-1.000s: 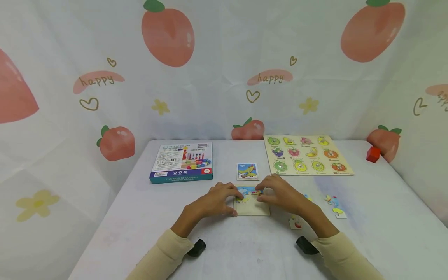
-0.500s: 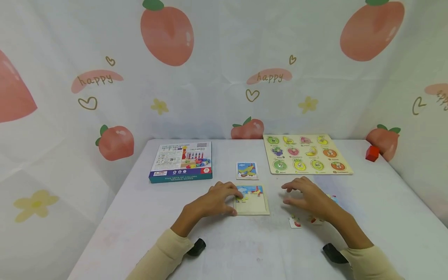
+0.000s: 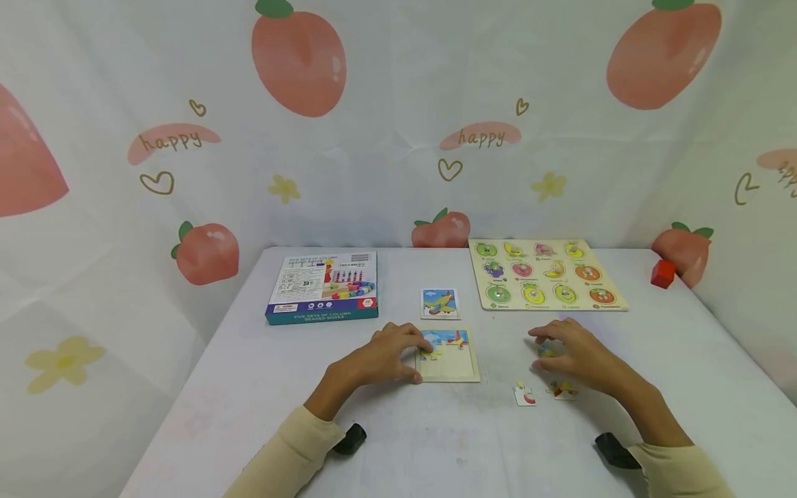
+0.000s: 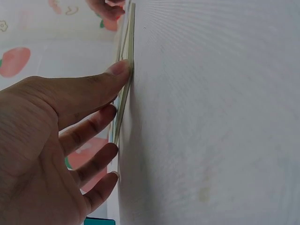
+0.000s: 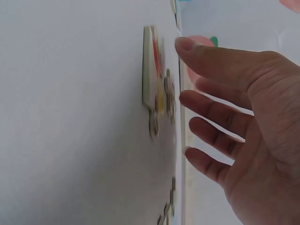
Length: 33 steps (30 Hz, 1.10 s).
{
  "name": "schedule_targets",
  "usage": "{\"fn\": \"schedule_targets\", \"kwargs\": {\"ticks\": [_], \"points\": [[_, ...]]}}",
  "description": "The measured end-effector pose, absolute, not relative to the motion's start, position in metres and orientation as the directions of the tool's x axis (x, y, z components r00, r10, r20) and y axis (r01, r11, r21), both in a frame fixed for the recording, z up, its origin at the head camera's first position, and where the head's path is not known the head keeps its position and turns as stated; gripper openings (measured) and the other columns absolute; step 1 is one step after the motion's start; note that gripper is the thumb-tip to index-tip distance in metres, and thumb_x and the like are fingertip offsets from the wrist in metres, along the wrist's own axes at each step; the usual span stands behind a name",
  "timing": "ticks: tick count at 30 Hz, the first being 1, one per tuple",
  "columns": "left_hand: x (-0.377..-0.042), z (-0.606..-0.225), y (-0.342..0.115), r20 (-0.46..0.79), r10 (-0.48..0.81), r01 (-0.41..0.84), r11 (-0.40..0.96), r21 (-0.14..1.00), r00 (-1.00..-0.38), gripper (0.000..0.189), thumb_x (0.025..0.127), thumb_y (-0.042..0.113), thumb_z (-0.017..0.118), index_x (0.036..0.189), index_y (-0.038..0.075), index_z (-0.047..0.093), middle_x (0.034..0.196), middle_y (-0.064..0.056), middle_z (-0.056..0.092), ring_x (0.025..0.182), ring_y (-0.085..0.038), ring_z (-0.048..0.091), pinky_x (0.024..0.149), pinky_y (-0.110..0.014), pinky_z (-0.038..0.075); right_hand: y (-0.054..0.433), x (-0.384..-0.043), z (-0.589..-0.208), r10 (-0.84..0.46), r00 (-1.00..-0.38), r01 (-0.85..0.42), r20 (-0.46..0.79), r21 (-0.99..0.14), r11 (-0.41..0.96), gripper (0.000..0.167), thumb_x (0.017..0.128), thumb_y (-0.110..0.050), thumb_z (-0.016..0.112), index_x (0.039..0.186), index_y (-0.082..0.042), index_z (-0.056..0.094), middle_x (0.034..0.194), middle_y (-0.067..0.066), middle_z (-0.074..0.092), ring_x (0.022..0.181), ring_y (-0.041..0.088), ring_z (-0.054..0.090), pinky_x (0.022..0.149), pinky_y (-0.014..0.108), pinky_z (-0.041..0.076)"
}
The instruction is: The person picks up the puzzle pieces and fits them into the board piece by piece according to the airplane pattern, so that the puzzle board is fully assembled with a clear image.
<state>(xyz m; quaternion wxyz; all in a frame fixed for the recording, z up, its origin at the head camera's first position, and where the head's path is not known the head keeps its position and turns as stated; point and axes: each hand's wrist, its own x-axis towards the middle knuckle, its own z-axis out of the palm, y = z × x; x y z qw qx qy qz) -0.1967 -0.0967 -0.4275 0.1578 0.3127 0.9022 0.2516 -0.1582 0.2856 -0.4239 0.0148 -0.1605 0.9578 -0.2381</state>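
Note:
A light wooden jigsaw tray (image 3: pixel 450 371) lies mid-table in the head view, its upper part filled with airplane picture pieces (image 3: pixel 445 338). My left hand (image 3: pixel 391 354) holds the tray at its left side, thumb on the near corner and a fingertip over the pieces. In the left wrist view, the thumb (image 4: pixel 119 68) lies on the tray's edge. To the right, my right hand (image 3: pixel 579 353) hovers with parted, loosely bent fingers over a blue and yellow puzzle piece (image 3: pixel 546 352). Two more loose pieces lie nearer: one with red (image 3: pixel 525 395), one with yellow (image 3: pixel 563 390).
Behind the tray lies a small airplane picture card (image 3: pixel 439 303). A fruit knob puzzle board (image 3: pixel 548 275) lies at the back right, and a flat beads box (image 3: pixel 322 288) at the back left. A red block (image 3: pixel 663 274) sits near the far right corner.
My right hand has left the tray and moved right, over the loose pieces. A red airplane piece now shows in the tray's upper right. The left hand has stayed put.

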Motion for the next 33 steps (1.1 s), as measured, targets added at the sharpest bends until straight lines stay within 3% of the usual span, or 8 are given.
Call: {"fn": "schedule_targets", "kwargs": {"ticks": [8,15,23,33], "points": [[-0.196,-0.428,-0.097,-0.126,0.647,0.489,0.676,0.551,-0.752,0.050,0.088,0.029,0.087,0.136,0.024,0.072,0.143,0.003,0.060,0.132,-0.025,0.047,0.111,-0.048,0.040,0.302,-0.155,-0.425,-0.272,-0.962,-0.233,0.001,-0.518,0.823,0.061,0.083,-0.036,0.091,0.134,-0.007,0.072,0.112,-0.002,0.073,0.112,0.029,0.056,0.094,0.055,0.050],[-0.196,-0.427,-0.097,-0.134,0.642,0.483,0.682,0.548,-0.754,0.050,0.089,0.029,0.087,0.136,0.024,0.072,0.143,0.003,0.060,0.132,-0.024,0.047,0.111,-0.047,0.040,0.313,-0.154,-0.424,-0.249,-0.968,-0.197,-0.033,-0.512,0.836,0.049,0.085,-0.034,0.088,0.124,-0.007,0.077,0.117,0.005,0.073,0.111,0.030,0.056,0.092,0.052,0.049],[-0.196,-0.425,-0.098,-0.131,0.643,0.479,0.676,0.560,-0.754,0.049,0.089,0.028,0.087,0.135,0.024,0.073,0.143,0.003,0.060,0.132,-0.024,0.046,0.110,-0.047,0.041,0.319,-0.157,-0.427,-0.254,-0.967,-0.201,-0.033,-0.515,0.833,0.034,0.086,-0.031,0.089,0.113,-0.011,0.082,0.111,0.001,0.076,0.111,0.030,0.056,0.089,0.048,0.046],[-0.196,-0.424,-0.097,-0.143,0.641,0.473,0.681,0.559,-0.754,0.050,0.089,0.028,0.087,0.137,0.024,0.072,0.144,0.002,0.060,0.133,-0.025,0.046,0.112,-0.048,0.040,0.319,-0.159,-0.429,-0.245,-0.968,-0.189,-0.052,-0.492,0.850,0.035,0.086,-0.035,0.088,0.110,-0.011,0.082,0.106,-0.003,0.074,0.106,0.025,0.054,0.086,0.043,0.046]]}}
